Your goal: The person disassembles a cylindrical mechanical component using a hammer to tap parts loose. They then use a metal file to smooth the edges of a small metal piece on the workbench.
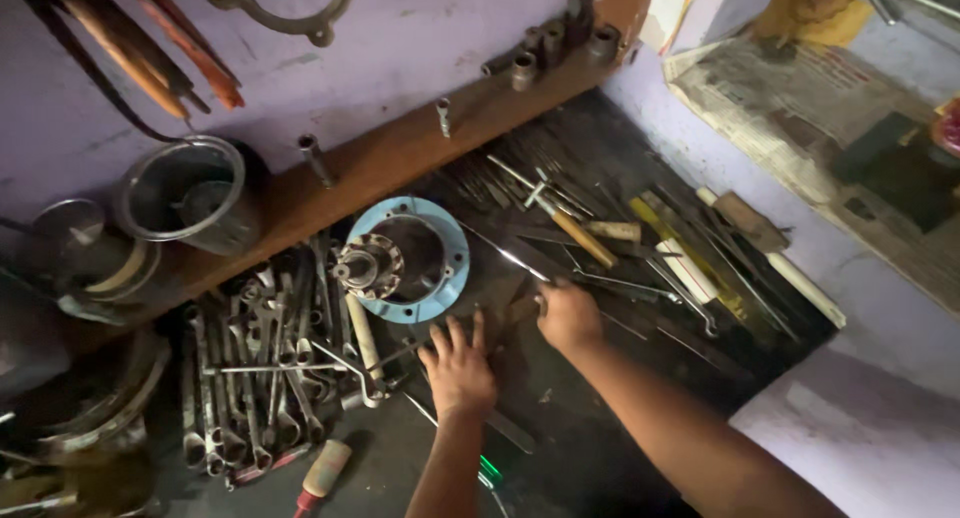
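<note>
While both arms stretch over the dark workbench point(580, 448), the left hand point(458, 370) lies flat, fingers spread, palm down on the bench top just at five o'clock of the pale blue round flange point(452, 240) with its metal hub point(368, 267); it grasps nothing. At three o'clock of that hand, close beside it, the right hand point(567, 316) is curled, fingertips among the loose long tools; whether it pinches one I cannot tell. A heap of spanners point(262, 363) lies at nine o'clock, files and screwdrivers point(640, 243) at one o'clock.
</note>
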